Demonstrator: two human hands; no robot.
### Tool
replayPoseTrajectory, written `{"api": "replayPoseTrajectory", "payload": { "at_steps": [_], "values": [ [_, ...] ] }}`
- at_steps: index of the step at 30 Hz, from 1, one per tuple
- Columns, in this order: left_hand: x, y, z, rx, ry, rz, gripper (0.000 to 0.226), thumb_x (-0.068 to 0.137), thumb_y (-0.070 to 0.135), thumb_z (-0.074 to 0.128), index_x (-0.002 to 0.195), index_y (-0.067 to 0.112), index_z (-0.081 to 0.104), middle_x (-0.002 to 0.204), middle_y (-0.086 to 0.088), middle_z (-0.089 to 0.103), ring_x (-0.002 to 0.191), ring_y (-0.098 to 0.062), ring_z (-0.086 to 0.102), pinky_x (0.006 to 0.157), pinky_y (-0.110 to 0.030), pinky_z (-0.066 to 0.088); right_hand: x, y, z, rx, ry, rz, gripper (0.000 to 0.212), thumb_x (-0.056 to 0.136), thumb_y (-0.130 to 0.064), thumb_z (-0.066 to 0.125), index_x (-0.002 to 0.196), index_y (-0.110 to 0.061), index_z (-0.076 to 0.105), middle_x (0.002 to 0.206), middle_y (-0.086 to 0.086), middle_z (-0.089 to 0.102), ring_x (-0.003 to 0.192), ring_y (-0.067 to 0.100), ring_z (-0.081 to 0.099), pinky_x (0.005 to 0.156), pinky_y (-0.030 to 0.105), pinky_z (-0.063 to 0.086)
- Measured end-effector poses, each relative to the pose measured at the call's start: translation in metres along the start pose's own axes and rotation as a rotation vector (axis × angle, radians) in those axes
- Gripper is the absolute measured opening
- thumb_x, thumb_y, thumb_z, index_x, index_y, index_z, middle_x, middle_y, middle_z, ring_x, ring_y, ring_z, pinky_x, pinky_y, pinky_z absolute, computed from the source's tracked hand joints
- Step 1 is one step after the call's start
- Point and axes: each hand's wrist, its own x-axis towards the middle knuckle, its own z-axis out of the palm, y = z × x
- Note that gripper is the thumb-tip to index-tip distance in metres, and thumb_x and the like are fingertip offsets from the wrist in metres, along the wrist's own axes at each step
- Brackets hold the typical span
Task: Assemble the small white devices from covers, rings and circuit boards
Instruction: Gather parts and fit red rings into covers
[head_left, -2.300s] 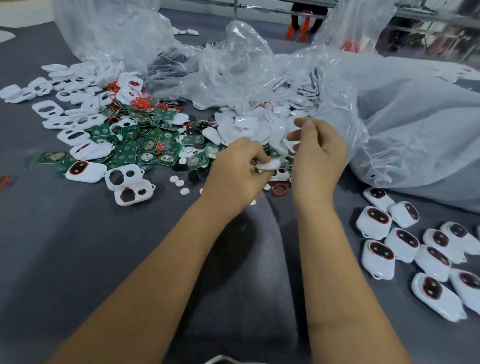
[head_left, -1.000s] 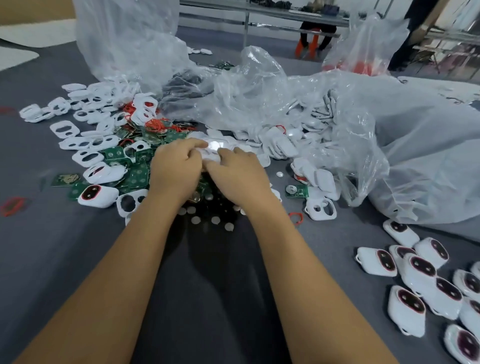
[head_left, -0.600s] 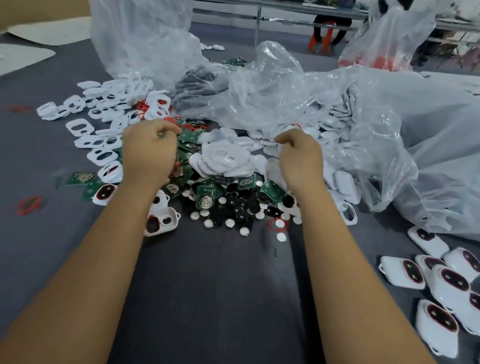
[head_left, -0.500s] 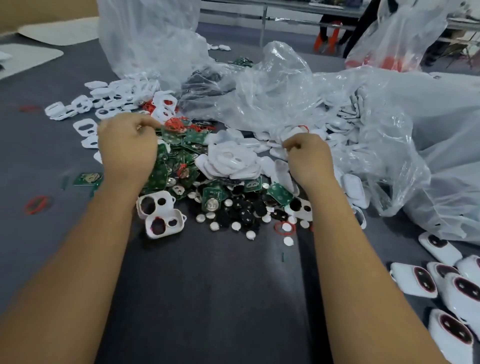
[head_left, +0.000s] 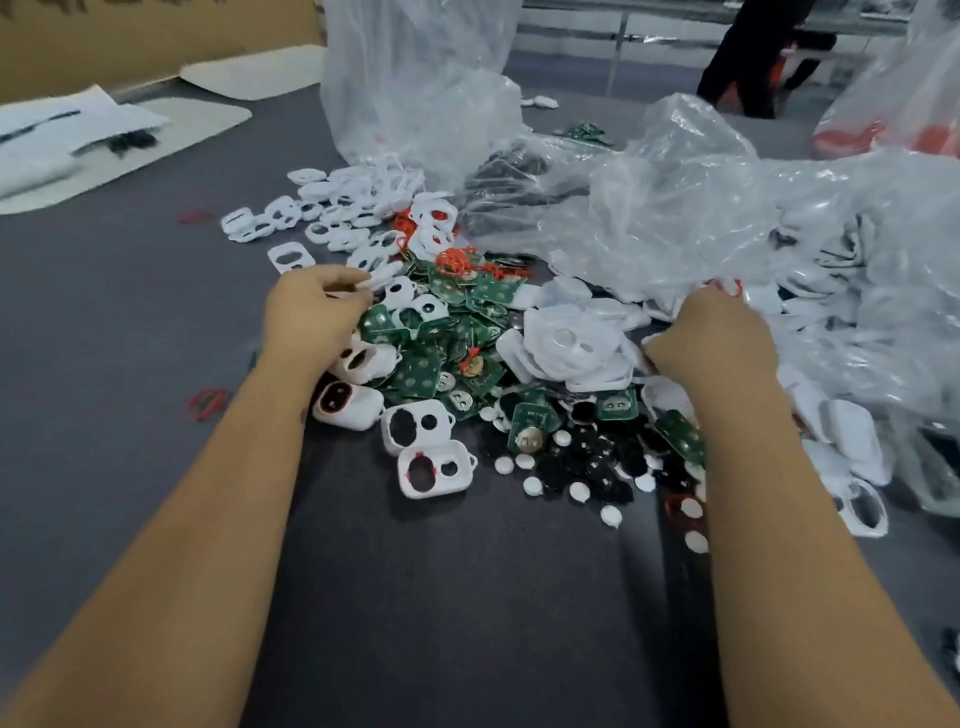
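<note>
On the grey table a heap of green circuit boards (head_left: 431, 364) lies between my hands. Red rings (head_left: 454, 260) and flat white frames (head_left: 337, 208) sit behind it. My left hand (head_left: 311, 317) is at the heap's left edge, fingers curled, and pinches a flat white cover (head_left: 378, 279). My right hand (head_left: 719, 338) is curled down beside a stack of white covers (head_left: 571, 338) and grips a white cover (head_left: 650, 342) that it mostly hides. Two open white housings (head_left: 415, 423) (head_left: 436, 470) and a housing with a red ring (head_left: 345, 406) lie near my left wrist.
Small white discs (head_left: 532, 486) and black pads (head_left: 597, 462) are scattered at the front. Crumpled clear plastic bags (head_left: 675, 208) with more white parts fill the right and back. White sheets (head_left: 78, 140) lie far left. A loose red ring (head_left: 208, 402) lies left of my forearm.
My hands moved apart from the middle of the pile, the left to the frames and boards, the right to the white covers. The view shifted left, so the finished devices at the right are out of frame.
</note>
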Motion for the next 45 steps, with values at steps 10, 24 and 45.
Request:
{"api": "replayPoseTrajectory", "payload": {
  "at_steps": [10, 24, 45],
  "values": [
    [0.004, 0.01, -0.017, -0.09, -0.098, 0.104, 0.017, 0.076, 0.02, 0.083, 0.077, 0.035, 0.074, 0.078, 0.02, 0.069, 0.074, 0.004, 0.061, 0.067, -0.008, 0.046, -0.005, -0.001, -0.012, -0.059, -0.195, -0.04, 0.016, 0.085, -0.019, 0.061, 0.085, -0.004, 0.064, 0.074, 0.011, 0.056, 0.063, 0.022, 0.047, 0.057, 0.027, 0.04],
    [-0.046, 0.06, 0.027, -0.309, -0.058, 0.329, 0.006, 0.09, 0.018, 0.066, 0.09, 0.022, 0.062, 0.08, 0.01, 0.06, 0.073, -0.003, 0.054, 0.071, -0.018, 0.047, -0.028, 0.014, -0.032, 0.033, -0.277, -0.016, 0.021, 0.088, -0.006, 0.057, 0.102, -0.003, 0.072, 0.102, 0.017, 0.068, 0.093, 0.03, 0.062, 0.08, 0.035, 0.052],
    [-0.114, 0.082, 0.07, -0.724, -0.038, 0.091, 0.009, 0.094, 0.023, 0.058, 0.087, 0.018, 0.062, 0.079, 0.002, 0.074, 0.065, -0.009, 0.065, 0.054, -0.019, 0.049, -0.059, 0.038, -0.032, 0.658, 0.117, -0.071, 0.029, 0.087, 0.0, 0.046, 0.095, -0.015, 0.069, 0.068, -0.008, 0.053, 0.066, 0.018, 0.057, 0.052, 0.016, 0.038]
  ]
}}
